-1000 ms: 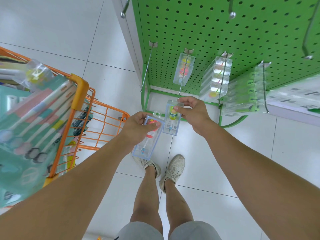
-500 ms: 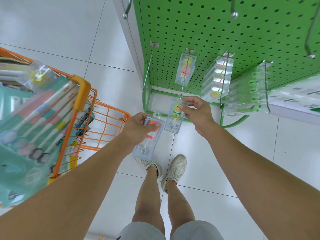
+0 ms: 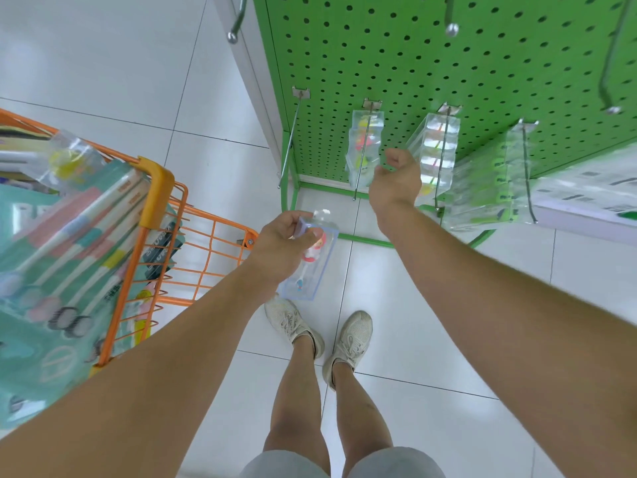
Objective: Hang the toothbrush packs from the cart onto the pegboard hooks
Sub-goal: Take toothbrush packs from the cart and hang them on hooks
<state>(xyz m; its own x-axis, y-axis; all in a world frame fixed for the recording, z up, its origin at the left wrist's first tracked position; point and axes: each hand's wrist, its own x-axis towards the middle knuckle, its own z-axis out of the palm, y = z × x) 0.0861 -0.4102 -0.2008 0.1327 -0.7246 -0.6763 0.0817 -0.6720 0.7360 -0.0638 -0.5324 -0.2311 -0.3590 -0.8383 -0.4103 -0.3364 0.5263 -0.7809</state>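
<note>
My left hand [image 3: 284, 238] is shut on a clear toothbrush pack [image 3: 312, 267] with a red and white figure inside, held low above the floor beside the cart. My right hand [image 3: 396, 182] is up at the second pegboard hook [image 3: 362, 157], fingers curled on the right edge of a clear toothbrush pack [image 3: 358, 163] threaded on that hook below another pack. The green pegboard [image 3: 396, 63] stands ahead. The orange cart [image 3: 157, 201] at the left holds more packs.
An empty hook [image 3: 289, 143] juts out left of the second one. Hooks further right carry several clear packs [image 3: 436, 157] and green-printed packs [image 3: 489, 184]. Upper hooks [image 3: 451, 29] stick out overhead. My feet [image 3: 348, 339] stand on white tiles.
My right hand has risen from the hook's tip and carried its pack up along the second hook. My left hand has stayed low with its pack.
</note>
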